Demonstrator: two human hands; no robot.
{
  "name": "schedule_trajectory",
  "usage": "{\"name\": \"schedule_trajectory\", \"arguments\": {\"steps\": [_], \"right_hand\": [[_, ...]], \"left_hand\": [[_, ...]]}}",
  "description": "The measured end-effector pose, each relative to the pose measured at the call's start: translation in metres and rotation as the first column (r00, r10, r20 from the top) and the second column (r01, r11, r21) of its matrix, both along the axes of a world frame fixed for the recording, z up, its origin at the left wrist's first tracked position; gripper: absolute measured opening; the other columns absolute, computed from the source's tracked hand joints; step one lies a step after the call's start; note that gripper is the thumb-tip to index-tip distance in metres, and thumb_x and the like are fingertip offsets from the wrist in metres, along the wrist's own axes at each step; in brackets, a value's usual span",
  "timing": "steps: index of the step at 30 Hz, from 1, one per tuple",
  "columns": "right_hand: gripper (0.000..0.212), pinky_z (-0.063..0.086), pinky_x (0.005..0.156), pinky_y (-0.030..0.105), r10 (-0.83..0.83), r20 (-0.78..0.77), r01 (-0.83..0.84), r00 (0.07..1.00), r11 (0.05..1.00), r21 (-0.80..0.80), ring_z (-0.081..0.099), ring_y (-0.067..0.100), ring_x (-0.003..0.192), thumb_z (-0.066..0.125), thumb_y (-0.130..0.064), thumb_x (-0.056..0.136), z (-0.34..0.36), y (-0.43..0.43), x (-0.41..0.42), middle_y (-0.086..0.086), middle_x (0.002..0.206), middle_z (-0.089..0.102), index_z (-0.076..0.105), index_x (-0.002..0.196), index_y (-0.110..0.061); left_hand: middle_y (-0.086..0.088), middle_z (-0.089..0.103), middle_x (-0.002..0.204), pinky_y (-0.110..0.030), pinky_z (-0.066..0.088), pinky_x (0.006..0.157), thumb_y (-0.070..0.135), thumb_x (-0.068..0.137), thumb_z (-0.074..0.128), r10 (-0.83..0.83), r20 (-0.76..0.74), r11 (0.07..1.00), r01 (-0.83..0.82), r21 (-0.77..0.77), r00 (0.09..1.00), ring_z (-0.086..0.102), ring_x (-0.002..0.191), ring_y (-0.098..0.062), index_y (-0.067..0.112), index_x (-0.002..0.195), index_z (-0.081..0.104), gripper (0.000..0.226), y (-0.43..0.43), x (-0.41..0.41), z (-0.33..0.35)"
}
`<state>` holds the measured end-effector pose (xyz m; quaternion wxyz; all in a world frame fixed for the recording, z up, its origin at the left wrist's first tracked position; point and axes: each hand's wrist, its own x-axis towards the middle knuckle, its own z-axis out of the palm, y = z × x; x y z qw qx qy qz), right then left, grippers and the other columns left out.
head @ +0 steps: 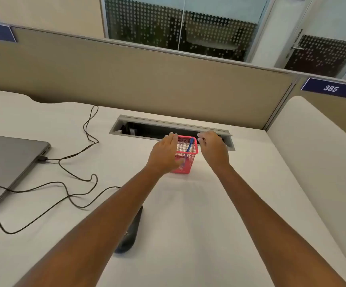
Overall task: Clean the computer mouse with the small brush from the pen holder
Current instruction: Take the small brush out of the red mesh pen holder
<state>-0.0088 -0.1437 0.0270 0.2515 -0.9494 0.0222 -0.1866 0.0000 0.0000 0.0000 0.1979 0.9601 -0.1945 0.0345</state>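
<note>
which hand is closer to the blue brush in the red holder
Right. The right hand hovers just right of the blue brush, fingers by its top. The left hand rests against the red holder on its left side.

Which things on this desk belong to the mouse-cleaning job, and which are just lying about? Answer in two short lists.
Job:
brush, blue, standing in the holder
holder, red mesh, left hand against its side
mouse, dark, partly hidden under the left forearm
right hand, by the holder's rim

Lying about:
laptop, closed
cable, plugged into the laptop
cable tray, open
</note>
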Motion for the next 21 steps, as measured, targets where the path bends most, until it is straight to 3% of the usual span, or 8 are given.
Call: {"name": "schedule_trajectory", "arguments": {"steps": [4, 9, 21], "right_hand": [[0.032, 0.045, 0.092, 0.039, 0.012, -0.129, -0.028, 0.992, 0.992, -0.125, 0.053, 0.028, 0.115, 0.051, -0.022, 0.093, 0.003, 0.003, 0.018, 0.015, 0.123, 0.059, 0.058, 0.119, -0.005], [0.030, 0.049, 0.081, 0.037, 0.008, -0.196, -0.063, 0.981, 0.959, -0.277, 0.057, 0.029, 0.105, 0.052, -0.026, 0.092, 0.000, 0.006, 0.030, 0.016, 0.114, 0.061, 0.061, 0.110, -0.004], [0.027, 0.051, 0.083, 0.035, 0.016, -0.116, -0.062, 0.993, 0.915, -0.399, 0.057, 0.029, 0.104, 0.055, -0.018, 0.090, -0.016, 0.012, 0.036, 0.017, 0.117, 0.058, 0.055, 0.112, -0.002]], "left_hand": [[-0.012, 0.014, 0.155, -0.042, 0.025, 0.111, 0.048, 0.081, 0.059, 0.005, -0.110, 0.998, 0.001, 0.056, 0.994, 0.019, 0.140, -0.028, 0.008, 0.143, 0.008, 0.089, -0.004, 0.010, 0.003], [-0.011, 0.007, 0.156, -0.041, 0.024, 0.112, 0.057, 0.083, 0.049, 0.020, -0.153, 0.997, -0.008, 0.082, 0.988, 0.013, 0.143, -0.025, 0.008, 0.144, 0.005, 0.089, -0.006, 0.019, 0.005], [-0.009, 0.011, 0.156, -0.040, 0.026, 0.111, 0.057, 0.084, 0.046, 0.022, -0.094, 0.997, -0.015, 0.074, 0.995, 0.018, 0.142, -0.025, 0.010, 0.144, 0.009, 0.084, -0.007, 0.025, -0.003]]}}
